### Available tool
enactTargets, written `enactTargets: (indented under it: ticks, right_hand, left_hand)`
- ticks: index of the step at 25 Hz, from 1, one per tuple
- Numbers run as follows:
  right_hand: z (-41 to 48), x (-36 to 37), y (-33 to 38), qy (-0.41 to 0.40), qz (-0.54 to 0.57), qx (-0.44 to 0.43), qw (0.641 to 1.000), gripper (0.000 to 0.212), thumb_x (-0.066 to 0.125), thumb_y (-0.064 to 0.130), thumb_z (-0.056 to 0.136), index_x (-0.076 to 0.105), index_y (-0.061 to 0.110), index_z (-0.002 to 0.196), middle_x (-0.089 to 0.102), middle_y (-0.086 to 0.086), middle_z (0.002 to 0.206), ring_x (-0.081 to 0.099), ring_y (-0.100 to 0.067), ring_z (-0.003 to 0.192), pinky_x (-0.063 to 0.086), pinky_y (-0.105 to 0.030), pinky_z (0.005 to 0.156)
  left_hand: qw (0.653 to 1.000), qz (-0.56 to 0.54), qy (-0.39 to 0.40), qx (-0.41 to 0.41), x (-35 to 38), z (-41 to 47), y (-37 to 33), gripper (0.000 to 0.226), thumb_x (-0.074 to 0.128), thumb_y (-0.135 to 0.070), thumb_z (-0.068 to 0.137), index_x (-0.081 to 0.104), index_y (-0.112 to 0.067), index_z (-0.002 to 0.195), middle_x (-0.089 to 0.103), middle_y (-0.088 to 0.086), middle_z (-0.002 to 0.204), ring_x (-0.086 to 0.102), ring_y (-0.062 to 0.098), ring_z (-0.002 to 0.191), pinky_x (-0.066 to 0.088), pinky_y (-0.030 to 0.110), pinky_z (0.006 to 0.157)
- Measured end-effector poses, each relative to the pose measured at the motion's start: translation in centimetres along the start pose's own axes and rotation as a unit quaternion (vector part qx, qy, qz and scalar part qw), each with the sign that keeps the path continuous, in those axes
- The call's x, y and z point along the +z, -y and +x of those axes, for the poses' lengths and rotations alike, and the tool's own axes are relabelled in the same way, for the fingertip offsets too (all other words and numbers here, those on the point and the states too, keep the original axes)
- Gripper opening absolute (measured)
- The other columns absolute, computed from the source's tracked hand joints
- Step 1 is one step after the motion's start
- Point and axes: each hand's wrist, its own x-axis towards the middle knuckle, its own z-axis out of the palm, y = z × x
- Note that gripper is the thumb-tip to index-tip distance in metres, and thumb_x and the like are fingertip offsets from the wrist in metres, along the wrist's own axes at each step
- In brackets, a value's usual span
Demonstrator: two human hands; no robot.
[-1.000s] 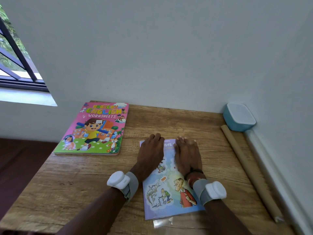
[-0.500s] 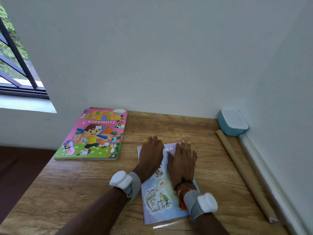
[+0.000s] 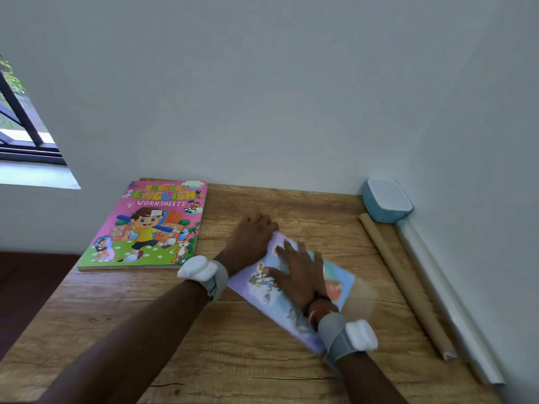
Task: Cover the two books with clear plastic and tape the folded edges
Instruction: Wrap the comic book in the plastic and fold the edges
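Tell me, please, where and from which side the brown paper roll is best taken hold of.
Grip the brown paper roll around its middle, coming from above and from its left, with the fingers across its width. It lies long and flat on the table, so a middle grip should balance it. The white roll lies close along its right.
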Motion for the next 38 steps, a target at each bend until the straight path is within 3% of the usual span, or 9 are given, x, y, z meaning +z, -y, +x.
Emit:
enactTargets:
  ticks: [4,7,10,15,19,24,28,33,38]
  right_hand:
    - [0.4,-0.6,1.6,-0.046,-0.024,0.085,0.995,0.059,0.031,0.041,0.080,0.068,0.010,0.114,0.063,-0.016,0.125,0.054,-0.042,0.121,0.036,-0.068,0.097]
    - [0.1,1.1,3.1,-0.061,0.013,0.115,0.991,0.068,0.019,0.041,0.087,0.054,0.005,0.132,0.048,-0.018,0.142,0.042,-0.041,0.133,0.022,-0.063,0.109]
    - [-0.1,1.7,2.5,-0.024,0.017,0.024,0.999,0.082,0.006,0.063,0.090,0.029,0.011,0.150,0.021,-0.008,0.159,0.014,-0.028,0.148,-0.001,-0.049,0.118]
    - [0.4,1.7,1.8,-0.024,0.000,-0.132,0.991,0.083,-0.008,0.061,0.091,0.027,0.015,0.151,0.021,-0.001,0.159,0.012,-0.023,0.148,0.009,-0.050,0.119]
    - [0.2,2.2,1.9,-0.017,-0.014,-0.186,0.982,0.065,0.004,0.046,0.100,0.029,0.014,0.150,0.026,-0.002,0.157,0.011,-0.019,0.148,0.006,-0.043,0.118]
    - [1.5,0.8,1.5,-0.046,-0.041,-0.145,0.988,0.052,0.024,0.030,0.099,0.044,0.009,0.142,0.041,-0.009,0.150,0.030,-0.027,0.143,0.017,-0.047,0.118]
    - [-1.1,3.0,6.3,-0.116,0.067,-0.056,0.989,0.061,0.009,0.035,0.103,0.050,0.004,0.136,0.048,-0.014,0.144,0.041,-0.029,0.137,0.017,-0.044,0.113]
    - [-0.9,3.5,4.4,-0.112,0.133,0.033,0.984,0.088,-0.004,0.066,0.091,0.024,0.008,0.150,0.017,-0.004,0.158,0.012,-0.020,0.148,0.000,-0.029,0.119]
    - [-1.5,1.8,2.6,-0.072,0.072,0.067,0.993,0.084,0.001,0.062,0.086,0.014,0.013,0.153,0.006,0.000,0.162,0.002,-0.017,0.149,-0.003,-0.029,0.119]
  left_hand:
    - [0.979,0.056,0.004,-0.196,-0.6,-2.9,-1.0,0.020,0.056,-0.017,0.085,0.060,-0.014,0.104,0.058,0.012,0.098,0.055,0.032,0.090,0.042,0.043,0.072]
    - [0.964,0.064,0.023,-0.259,-2.0,-5.8,-2.7,0.020,0.063,-0.024,0.085,0.061,-0.015,0.103,0.059,0.011,0.094,0.056,0.030,0.085,0.043,0.041,0.069]
    - [0.954,0.045,0.025,-0.294,-3.9,-9.4,-3.9,0.020,0.064,-0.032,0.087,0.064,-0.015,0.096,0.061,0.011,0.090,0.056,0.030,0.082,0.043,0.042,0.069]
    - [0.986,-0.018,-0.098,-0.137,-1.6,-11.1,-3.4,0.042,0.041,-0.024,0.093,0.066,0.002,0.115,0.060,0.023,0.127,0.058,0.041,0.116,0.052,0.047,0.089]
    - [0.997,-0.074,-0.020,-0.032,-0.4,-10.5,-1.9,0.058,0.015,-0.031,0.106,0.042,0.005,0.142,0.039,0.021,0.151,0.036,0.031,0.142,0.042,0.049,0.107]
    - [0.983,-0.086,0.018,-0.162,-0.6,-10.8,-1.7,0.066,0.010,-0.047,0.103,0.036,-0.008,0.149,0.033,0.007,0.157,0.030,0.026,0.145,0.031,0.050,0.115]
    - [0.952,-0.075,0.014,-0.296,-0.2,-10.7,-4.5,0.063,0.020,-0.036,0.098,0.038,0.000,0.147,0.035,0.016,0.154,0.034,0.035,0.142,0.029,0.054,0.114]
    - [0.944,-0.101,0.032,-0.312,-0.5,-10.7,-4.6,0.067,0.018,-0.044,0.099,0.034,-0.004,0.149,0.031,0.013,0.157,0.030,0.032,0.145,0.024,0.050,0.117]
    - [0.960,-0.162,0.018,-0.226,-1.8,-12.2,-1.4,0.073,0.000,-0.057,0.098,0.026,-0.019,0.154,0.022,-0.003,0.160,0.021,0.016,0.148,0.016,0.040,0.121]
